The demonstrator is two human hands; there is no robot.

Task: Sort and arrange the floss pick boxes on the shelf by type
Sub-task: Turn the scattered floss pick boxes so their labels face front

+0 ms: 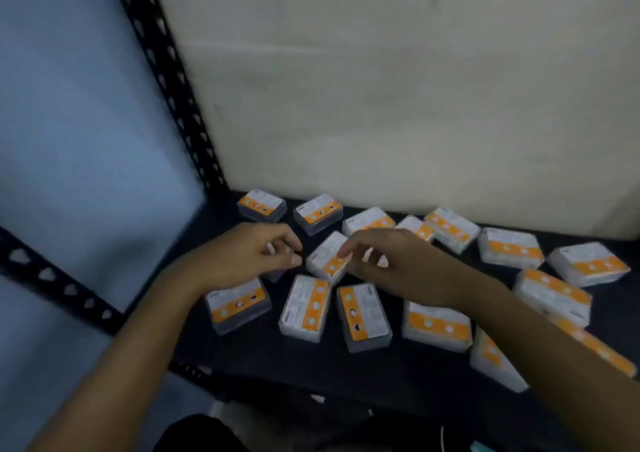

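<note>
Orange-banded clear boxes lie scattered on the dark shelf point(346, 365), both hands over them.

One tilted box point(327, 257) sits between the hands, its right edge touched by the right hand point(391, 261), whose fingers curl loosely apart. The left hand point(249, 254) hovers just beside it, fingers bent, pinching nothing. The boxes are flat, rectangular plastic with white labels.

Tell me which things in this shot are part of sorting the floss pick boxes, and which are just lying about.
Part of the job:
- floss pick boxes, scattered flat, orange-banded labels up
- black shelf they lie on
- left hand and right hand, over the middle boxes

Just there:
- black slotted upright of the rack
- pale wall behind
- dark blurred things below the shelf edge, too unclear to name
</note>
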